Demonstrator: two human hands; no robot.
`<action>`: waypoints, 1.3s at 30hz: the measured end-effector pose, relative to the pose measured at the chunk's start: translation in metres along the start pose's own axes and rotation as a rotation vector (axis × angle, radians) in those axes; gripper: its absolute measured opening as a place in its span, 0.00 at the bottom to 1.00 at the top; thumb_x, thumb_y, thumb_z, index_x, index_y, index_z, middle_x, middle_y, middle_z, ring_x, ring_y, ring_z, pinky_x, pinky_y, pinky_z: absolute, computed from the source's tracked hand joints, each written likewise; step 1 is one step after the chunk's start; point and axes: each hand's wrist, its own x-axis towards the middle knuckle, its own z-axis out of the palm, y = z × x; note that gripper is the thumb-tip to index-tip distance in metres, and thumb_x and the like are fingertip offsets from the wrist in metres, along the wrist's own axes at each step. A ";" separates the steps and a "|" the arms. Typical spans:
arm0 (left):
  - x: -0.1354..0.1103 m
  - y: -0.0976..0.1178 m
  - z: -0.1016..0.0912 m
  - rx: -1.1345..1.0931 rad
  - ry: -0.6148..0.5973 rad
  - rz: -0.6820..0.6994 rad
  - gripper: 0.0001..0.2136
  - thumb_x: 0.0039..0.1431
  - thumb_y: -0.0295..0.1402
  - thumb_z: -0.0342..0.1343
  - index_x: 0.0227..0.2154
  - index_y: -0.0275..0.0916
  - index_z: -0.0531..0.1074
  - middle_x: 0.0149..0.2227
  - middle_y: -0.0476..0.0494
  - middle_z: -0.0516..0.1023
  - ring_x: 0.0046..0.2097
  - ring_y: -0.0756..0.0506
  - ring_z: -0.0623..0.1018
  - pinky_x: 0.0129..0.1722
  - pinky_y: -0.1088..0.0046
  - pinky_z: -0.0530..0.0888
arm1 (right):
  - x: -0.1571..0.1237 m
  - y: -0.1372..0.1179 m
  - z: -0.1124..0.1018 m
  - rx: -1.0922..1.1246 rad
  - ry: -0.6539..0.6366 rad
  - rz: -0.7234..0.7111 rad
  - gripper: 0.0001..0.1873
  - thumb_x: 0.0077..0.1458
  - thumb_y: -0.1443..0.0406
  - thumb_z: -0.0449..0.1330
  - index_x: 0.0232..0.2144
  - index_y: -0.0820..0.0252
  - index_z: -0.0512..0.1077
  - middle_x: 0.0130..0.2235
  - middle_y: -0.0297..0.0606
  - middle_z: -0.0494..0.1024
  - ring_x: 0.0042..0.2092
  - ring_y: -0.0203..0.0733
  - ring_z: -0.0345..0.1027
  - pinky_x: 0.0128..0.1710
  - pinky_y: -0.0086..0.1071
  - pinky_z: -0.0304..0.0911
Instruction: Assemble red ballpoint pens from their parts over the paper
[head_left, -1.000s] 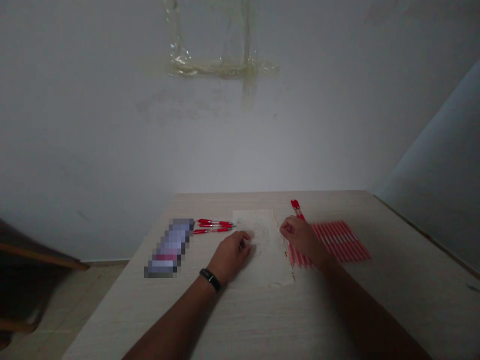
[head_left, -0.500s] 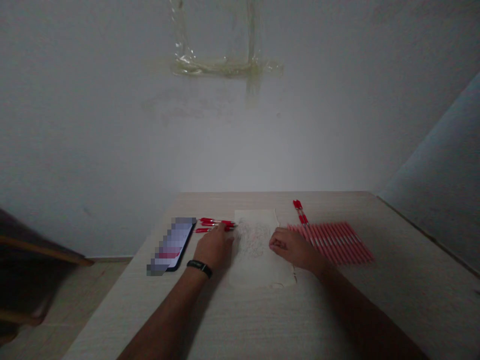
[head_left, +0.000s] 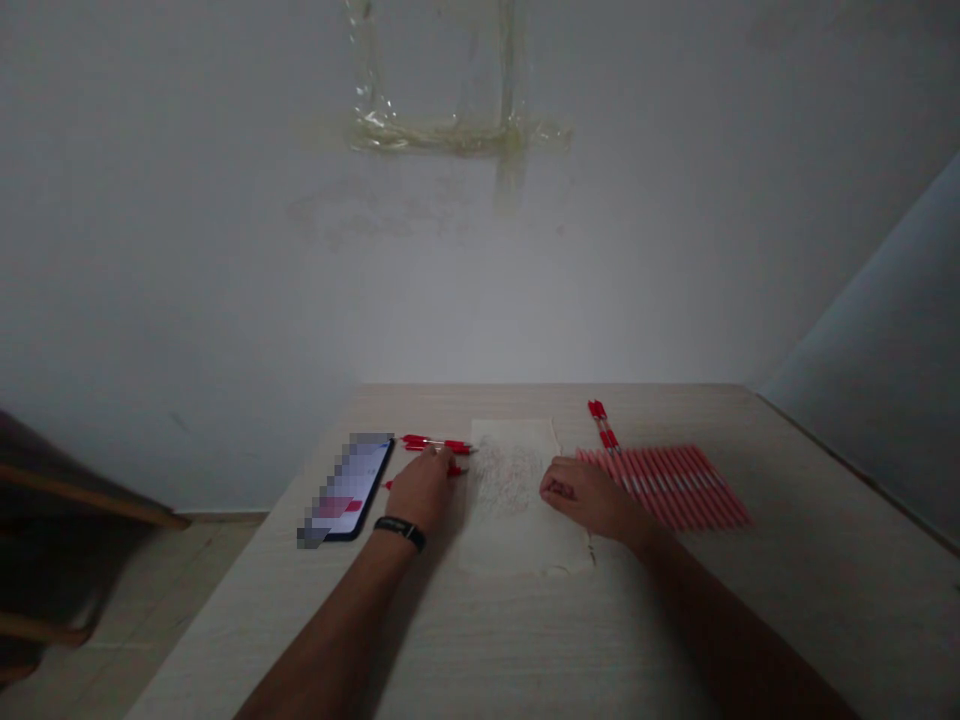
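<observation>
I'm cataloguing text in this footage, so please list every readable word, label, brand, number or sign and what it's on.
None can be read.
Phone: screen partly pixelated, the rest too blurred.
Paper: faint marks, too blurred.
Wristband: too small and dark.
Red pens: any print too small.

Here's the left hand [head_left: 421, 490], holding a red pen [head_left: 457, 470] at the left edge of the paper [head_left: 525, 547], two more pens [head_left: 439, 443] beyond it, a phone [head_left: 361, 490] near the left edge of the table [head_left: 540, 650]. Opposite, the right hand [head_left: 589, 492] curls over the paper's right edge, beside a row of slim red sticks [head_left: 682, 485], another pair of pens [head_left: 605, 427] nearer the table's far edge.
</observation>
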 end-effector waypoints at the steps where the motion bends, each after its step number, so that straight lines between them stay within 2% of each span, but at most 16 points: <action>1: 0.001 0.000 0.000 0.001 0.015 0.010 0.10 0.59 0.22 0.50 0.40 0.38 0.73 0.49 0.35 0.76 0.47 0.41 0.78 0.42 0.69 0.71 | 0.000 0.000 0.000 -0.001 0.000 0.001 0.05 0.60 0.67 0.57 0.32 0.59 0.72 0.34 0.35 0.74 0.35 0.38 0.68 0.35 0.29 0.60; 6: 0.004 -0.002 0.001 -0.009 0.010 0.055 0.06 0.57 0.24 0.54 0.34 0.38 0.75 0.42 0.36 0.79 0.44 0.39 0.78 0.42 0.67 0.70 | 0.000 0.000 0.000 -0.011 -0.001 0.004 0.05 0.60 0.67 0.57 0.32 0.59 0.73 0.34 0.35 0.74 0.35 0.38 0.68 0.35 0.30 0.60; 13: 0.004 -0.002 0.001 -0.043 -0.010 0.062 0.09 0.56 0.24 0.56 0.38 0.39 0.77 0.43 0.38 0.81 0.45 0.39 0.78 0.44 0.66 0.69 | 0.000 -0.001 -0.001 -0.012 -0.013 -0.001 0.05 0.60 0.69 0.58 0.31 0.59 0.72 0.33 0.35 0.73 0.35 0.38 0.68 0.35 0.30 0.59; 19: 0.004 -0.002 0.002 -0.185 0.044 0.035 0.09 0.58 0.29 0.55 0.40 0.39 0.77 0.38 0.40 0.81 0.39 0.43 0.78 0.38 0.70 0.69 | -0.001 -0.001 -0.001 -0.007 -0.012 0.001 0.04 0.60 0.68 0.58 0.31 0.59 0.71 0.33 0.35 0.73 0.35 0.38 0.68 0.35 0.29 0.59; 23: 0.004 0.004 0.001 -0.442 0.051 0.133 0.09 0.58 0.32 0.56 0.40 0.38 0.76 0.32 0.43 0.79 0.34 0.45 0.77 0.34 0.71 0.68 | 0.000 0.000 0.000 -0.012 -0.021 0.005 0.05 0.60 0.68 0.58 0.31 0.59 0.71 0.33 0.35 0.74 0.34 0.38 0.68 0.34 0.29 0.59; 26: 0.003 0.012 0.001 -0.702 0.006 0.181 0.10 0.58 0.35 0.55 0.38 0.36 0.75 0.29 0.45 0.77 0.30 0.46 0.75 0.30 0.72 0.67 | 0.000 0.000 0.000 -0.006 -0.014 0.000 0.05 0.60 0.67 0.57 0.32 0.59 0.71 0.33 0.35 0.74 0.35 0.38 0.68 0.35 0.29 0.59; 30: 0.003 0.020 0.004 -0.965 -0.018 0.222 0.08 0.55 0.34 0.57 0.36 0.36 0.74 0.27 0.48 0.75 0.30 0.48 0.73 0.32 0.73 0.68 | 0.000 0.000 0.000 0.005 -0.009 0.007 0.05 0.61 0.67 0.57 0.32 0.59 0.72 0.34 0.35 0.74 0.35 0.38 0.68 0.35 0.29 0.59; 36: 0.004 0.024 0.004 -1.261 -0.071 0.198 0.09 0.54 0.34 0.60 0.35 0.36 0.71 0.27 0.51 0.73 0.28 0.51 0.70 0.29 0.75 0.67 | -0.001 0.000 0.000 0.019 -0.013 0.013 0.05 0.62 0.65 0.57 0.33 0.59 0.72 0.34 0.35 0.74 0.35 0.37 0.68 0.35 0.29 0.59; 39: 0.001 0.026 0.001 -1.360 -0.073 0.180 0.09 0.55 0.34 0.61 0.36 0.36 0.70 0.27 0.51 0.73 0.29 0.51 0.71 0.30 0.75 0.68 | 0.000 0.001 0.001 0.019 -0.017 0.007 0.08 0.63 0.63 0.57 0.31 0.59 0.71 0.33 0.35 0.73 0.35 0.38 0.68 0.35 0.29 0.59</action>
